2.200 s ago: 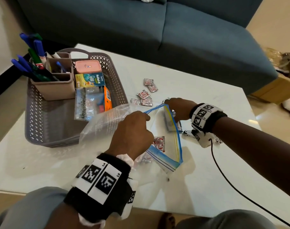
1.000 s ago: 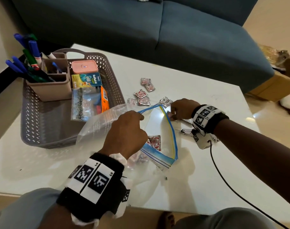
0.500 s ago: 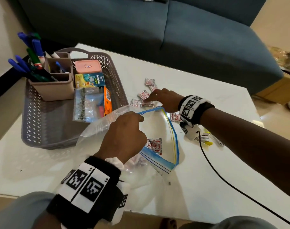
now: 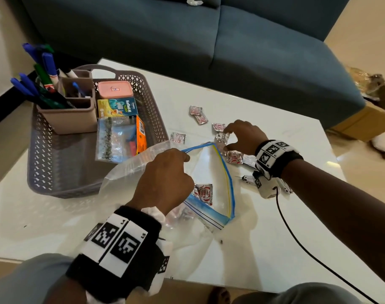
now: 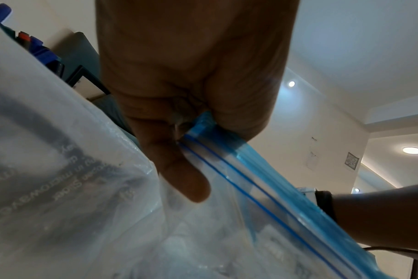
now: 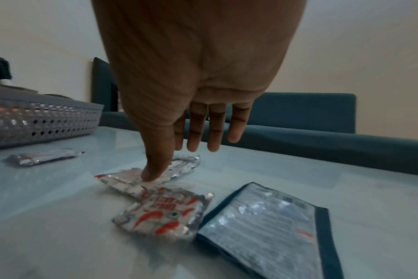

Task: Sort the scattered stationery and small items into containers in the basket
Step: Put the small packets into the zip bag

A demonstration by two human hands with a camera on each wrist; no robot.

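Note:
A clear zip bag [image 4: 209, 170] with a blue rim lies open on the white table [image 4: 275, 119], one red-printed sachet [image 4: 203, 193] visible inside. My left hand [image 4: 165, 174] pinches the bag's rim [image 5: 251, 169] and holds the mouth up. Several silver sachets [image 4: 198, 114] lie scattered beyond the bag. My right hand [image 4: 225, 139] hovers over a cluster of them, fingers [image 6: 215, 132] straight, thumb [image 6: 155, 166] pressing down on one sachet [image 6: 131, 181]. Another sachet [image 6: 165, 217] lies just in front of it.
A grey basket [image 4: 55, 172] at the left holds a pen holder [image 4: 68, 115], a pink box [image 4: 114, 89], a printed carton [image 4: 118, 107] and a small clear bag [image 4: 117, 139]. A dark-edged packet [image 6: 263, 226] lies by my right wrist. A blue sofa [image 4: 231, 51] stands behind.
My right hand left the bag's right edge, reached out to the loose sachets and now has its thumb down on one. The left hand kept hold of the rim.

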